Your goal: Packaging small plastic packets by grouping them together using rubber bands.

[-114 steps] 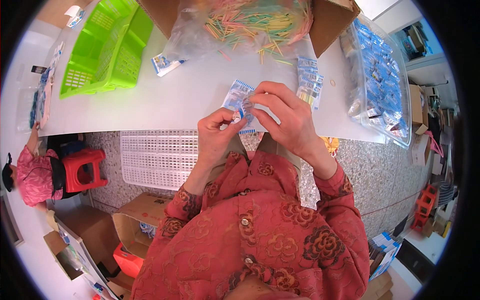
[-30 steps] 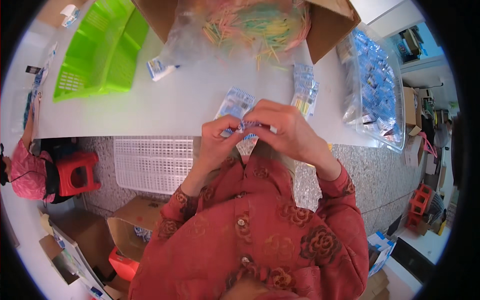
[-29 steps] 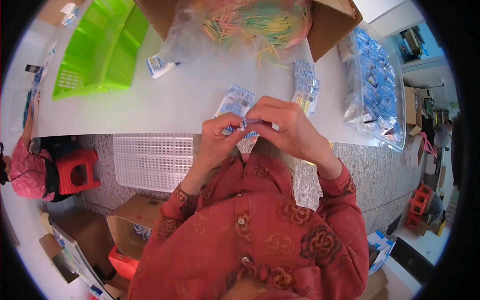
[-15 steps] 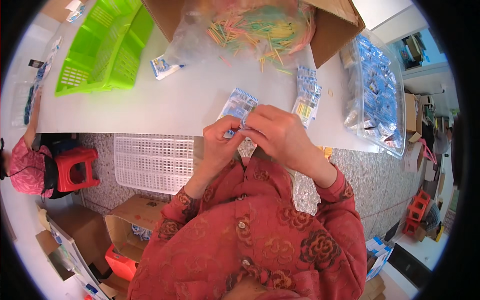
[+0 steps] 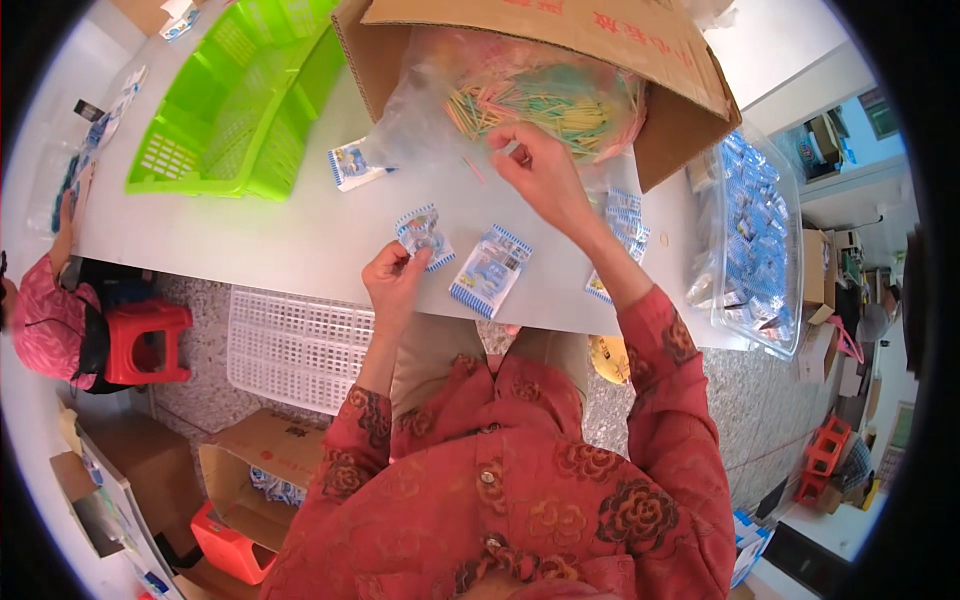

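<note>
My left hand (image 5: pixel 392 283) pinches a small blue-and-white packet (image 5: pixel 424 236), holding it just above the white table (image 5: pixel 340 235). To the right of that packet, another blue-and-white packet (image 5: pixel 492 271) lies flat near the table's front edge. My right hand (image 5: pixel 545 175) is raised at the mouth of a cardboard box (image 5: pixel 690 130), fingers curled in, just in front of many thin pastel sticks (image 5: pixel 560 112) in a clear plastic bag (image 5: pixel 405 120). Whether anything sits between its fingertips is not visible. One loose pink stick (image 5: pixel 474 170) lies near this hand.
A green basket (image 5: pixel 215 175) stands at the back left, with a packet (image 5: pixel 358 165) beside it. Overlapping packets (image 5: pixel 625 225) lie under my right forearm. A clear tub (image 5: pixel 755 340) full of packets stands at right. Another person (image 5: pixel 55 320) works at far left, near a red stool (image 5: pixel 150 345).
My hands have parted. The right one moved up and away to the sticks; the left moved slightly left with the packet. More of the box shows as the view shifted.
</note>
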The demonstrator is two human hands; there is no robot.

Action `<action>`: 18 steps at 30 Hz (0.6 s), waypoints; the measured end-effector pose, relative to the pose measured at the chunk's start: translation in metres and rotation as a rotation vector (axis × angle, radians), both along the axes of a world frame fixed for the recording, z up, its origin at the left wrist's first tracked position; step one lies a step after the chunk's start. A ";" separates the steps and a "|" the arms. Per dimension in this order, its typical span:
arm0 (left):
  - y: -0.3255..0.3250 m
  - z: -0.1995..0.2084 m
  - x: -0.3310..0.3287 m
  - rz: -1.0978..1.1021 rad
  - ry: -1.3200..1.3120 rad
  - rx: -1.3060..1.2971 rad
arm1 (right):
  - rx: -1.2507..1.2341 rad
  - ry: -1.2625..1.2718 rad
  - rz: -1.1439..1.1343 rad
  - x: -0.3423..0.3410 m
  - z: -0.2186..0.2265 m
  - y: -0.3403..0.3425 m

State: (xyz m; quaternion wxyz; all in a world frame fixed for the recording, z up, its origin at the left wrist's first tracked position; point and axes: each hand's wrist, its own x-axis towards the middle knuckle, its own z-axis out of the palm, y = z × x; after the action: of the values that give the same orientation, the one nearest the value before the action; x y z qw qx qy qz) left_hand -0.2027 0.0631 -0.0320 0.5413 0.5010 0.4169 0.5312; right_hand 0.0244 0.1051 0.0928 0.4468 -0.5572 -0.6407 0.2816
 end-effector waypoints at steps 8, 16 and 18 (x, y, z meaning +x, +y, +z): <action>-0.001 0.002 0.009 -0.015 -0.107 0.008 | 0.101 -0.714 -0.090 -0.002 -0.061 0.102; 0.000 0.009 0.007 -0.066 0.036 0.118 | 0.040 -1.013 -0.093 -0.014 -0.086 0.148; 0.000 0.008 0.006 -0.063 0.046 0.119 | 0.057 -1.026 -0.099 -0.020 -0.087 0.152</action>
State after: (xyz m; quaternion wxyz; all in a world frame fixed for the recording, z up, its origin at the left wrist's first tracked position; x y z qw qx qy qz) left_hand -0.1964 0.0630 -0.0243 0.5172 0.5570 0.3811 0.5263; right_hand 0.0043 0.2576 0.0059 0.1029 -0.6407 -0.7579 -0.0671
